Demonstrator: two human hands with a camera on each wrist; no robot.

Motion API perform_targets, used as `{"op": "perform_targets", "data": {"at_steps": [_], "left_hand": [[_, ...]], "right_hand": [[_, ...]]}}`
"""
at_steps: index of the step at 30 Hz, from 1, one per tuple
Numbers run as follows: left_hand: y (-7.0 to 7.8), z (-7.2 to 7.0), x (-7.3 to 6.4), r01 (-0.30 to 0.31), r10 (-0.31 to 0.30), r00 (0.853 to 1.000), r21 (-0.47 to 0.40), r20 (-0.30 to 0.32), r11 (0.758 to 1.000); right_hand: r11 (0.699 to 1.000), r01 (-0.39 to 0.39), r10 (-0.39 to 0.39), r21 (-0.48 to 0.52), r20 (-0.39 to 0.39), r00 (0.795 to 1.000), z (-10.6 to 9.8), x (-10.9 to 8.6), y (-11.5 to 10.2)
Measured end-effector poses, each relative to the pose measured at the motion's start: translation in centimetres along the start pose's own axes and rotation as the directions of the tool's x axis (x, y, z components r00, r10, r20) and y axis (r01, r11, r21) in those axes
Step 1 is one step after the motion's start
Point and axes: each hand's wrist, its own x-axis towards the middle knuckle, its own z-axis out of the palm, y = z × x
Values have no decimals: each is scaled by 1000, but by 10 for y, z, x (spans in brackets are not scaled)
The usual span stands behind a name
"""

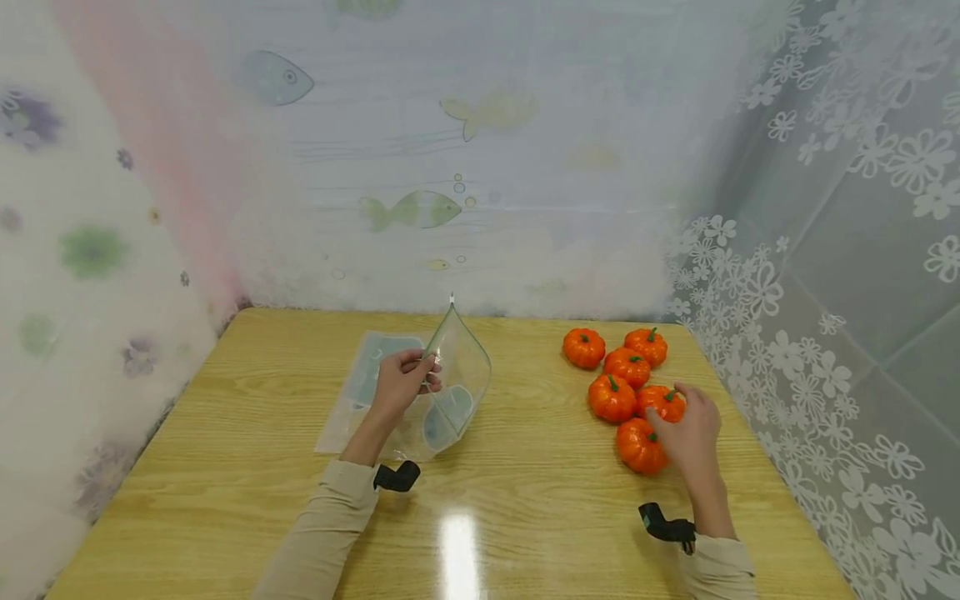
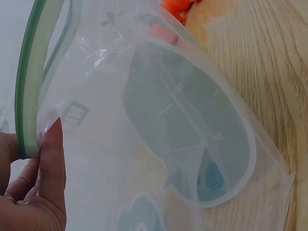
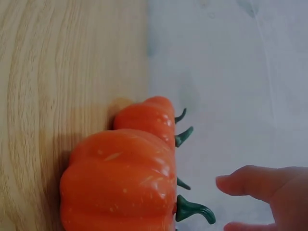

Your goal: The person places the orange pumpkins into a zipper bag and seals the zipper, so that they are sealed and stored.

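My left hand pinches the rim of a clear zip bag, whose mouth gapes beside the fingers. Up close in the left wrist view, the thumb and fingers hold the bag's green zip strip; a fish print shows on the film. Over at the right, my right hand hovers by a small orange pumpkin, fingers spread apart. In the right wrist view a gap separates these fingers from the green stem of the nearest pumpkin.
More orange pumpkins cluster at the table's right side, some touching. A flat printed sheet or bag lies under and left of the held bag. Patterned curtains hang behind and beside the wooden table.
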Motion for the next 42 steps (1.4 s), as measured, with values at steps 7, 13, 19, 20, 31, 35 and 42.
{"op": "perform_targets", "data": {"at_steps": [7,13,19,20,31,35,42], "left_hand": [[-1,-3,-1,-3,3,1000,-17,2,1000],[-4,-5,-1,4,-4,1000,-10,-1,1000],[-6,-5,-1,3,-3,1000,-13,-3,1000],[-6,-5,-1,1,-1,1000,-8,-3,1000],[-8,-8,-1,5,-5,1000,-8,-2,1000],[-8,-9,-1,0,0,1000,-13,-2,1000],[-8,-9,0,0,0,1000,-21,-3,1000]], "right_hand": [[988,-121,138,-94,207,969,-9,0,1],[991,-121,132,-56,308,942,-12,2,6],[987,-151,156,-46,421,893,-21,-1,11],[988,-152,153,-36,435,887,-23,-2,12],[990,-130,84,52,516,852,-33,-6,21],[984,-143,64,110,527,847,-33,-7,25],[977,-130,24,167,521,854,-30,-7,31]]}}
